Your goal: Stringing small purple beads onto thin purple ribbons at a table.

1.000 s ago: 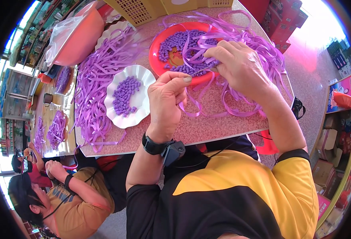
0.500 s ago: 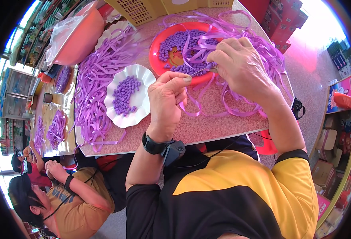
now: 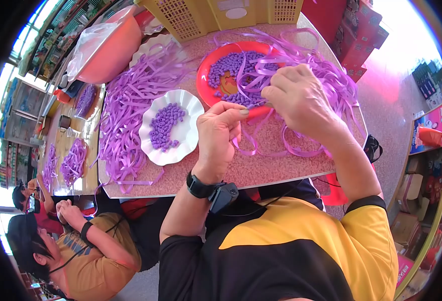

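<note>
Above the near edge of a red plate (image 3: pixel 202 83), my two hands work close together. My left hand (image 3: pixel 217 138) is closed in a pinch, thumb against forefinger, on a thin purple ribbon (image 3: pixel 254 106). The ribbon runs to the fingers of my right hand (image 3: pixel 304 103), also closed on it; whether a bead sits between the fingertips is hidden. Small purple beads (image 3: pixel 228 63) lie in the red plate with ribbon strands across them. Left of my left hand, a white scalloped plate (image 3: pixel 187 134) holds more purple beads (image 3: pixel 164 125).
Loose purple ribbons (image 3: pixel 123 125) cover the table's left side, and another heap (image 3: pixel 334 83) lies to the right. A yellow basket (image 3: pixel 221 15) and a pink basin (image 3: pixel 108 50) stand at the back. On the left, a person (image 3: pixel 100 246) sits at a neighbouring table.
My fingertips have come slightly closer together, and the stretch of ribbon between them is shorter. The whole view has shifted a little, with the table lower and further right.
</note>
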The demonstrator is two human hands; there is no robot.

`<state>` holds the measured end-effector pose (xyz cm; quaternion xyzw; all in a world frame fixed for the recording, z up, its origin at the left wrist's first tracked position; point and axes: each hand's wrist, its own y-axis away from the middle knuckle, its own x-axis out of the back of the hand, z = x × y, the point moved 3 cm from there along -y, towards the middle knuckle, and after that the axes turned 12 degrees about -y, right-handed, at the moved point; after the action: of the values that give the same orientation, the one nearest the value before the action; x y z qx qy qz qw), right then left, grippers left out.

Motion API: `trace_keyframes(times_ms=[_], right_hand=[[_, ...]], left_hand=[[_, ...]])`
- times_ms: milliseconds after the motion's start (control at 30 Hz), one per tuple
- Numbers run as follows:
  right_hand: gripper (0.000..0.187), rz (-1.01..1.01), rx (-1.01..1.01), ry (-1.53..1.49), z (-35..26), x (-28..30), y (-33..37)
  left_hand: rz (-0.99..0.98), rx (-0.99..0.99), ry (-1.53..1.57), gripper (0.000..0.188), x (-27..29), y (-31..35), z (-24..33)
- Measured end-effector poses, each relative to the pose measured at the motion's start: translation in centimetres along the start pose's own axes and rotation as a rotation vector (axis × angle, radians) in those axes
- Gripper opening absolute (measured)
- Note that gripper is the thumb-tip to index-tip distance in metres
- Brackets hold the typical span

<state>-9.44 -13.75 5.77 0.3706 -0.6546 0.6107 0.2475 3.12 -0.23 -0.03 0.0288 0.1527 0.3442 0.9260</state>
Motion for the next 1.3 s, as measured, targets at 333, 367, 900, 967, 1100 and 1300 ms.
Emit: trace_keyframes(times_ms=[333, 367, 900, 967, 1100, 1300], right_hand=[[0.02, -0.004, -0.154, -0.252, -1.0, -0.3, -0.8], [0.022, 0.005, -0.254, -0.351, -0.7, -0.2, -0.8], [0.021, -0.072, -0.295, -0.464, 0.1, 0.3, -1.0], [0.021, -0.078, -0.263, -0.374, 0.0, 0.7, -1.0], [0.021, -0.066, -0.231, -0.384, 0.1, 0.5, -0.5], [0.02, -0.052, -0.174, -0.407, -0.6, -0.2, -0.4]], left_hand=[[-0.043, -0.031, -0.012, 0.006, -0.4, 0.5, 0.8], [-0.054, -0.03, -0.011, 0.007, -0.3, 0.5, 0.8], [-0.053, -0.089, -0.042, 0.012, 0.0, 0.0, 0.6], [0.002, -0.112, -0.185, 0.018, -0.4, 0.4, 1.5], [0.094, -0.291, -0.283, 0.027, -0.8, 1.1, 2.2], [-0.064, -0.326, -0.41, 0.027, -1.2, 1.1, 1.4]])
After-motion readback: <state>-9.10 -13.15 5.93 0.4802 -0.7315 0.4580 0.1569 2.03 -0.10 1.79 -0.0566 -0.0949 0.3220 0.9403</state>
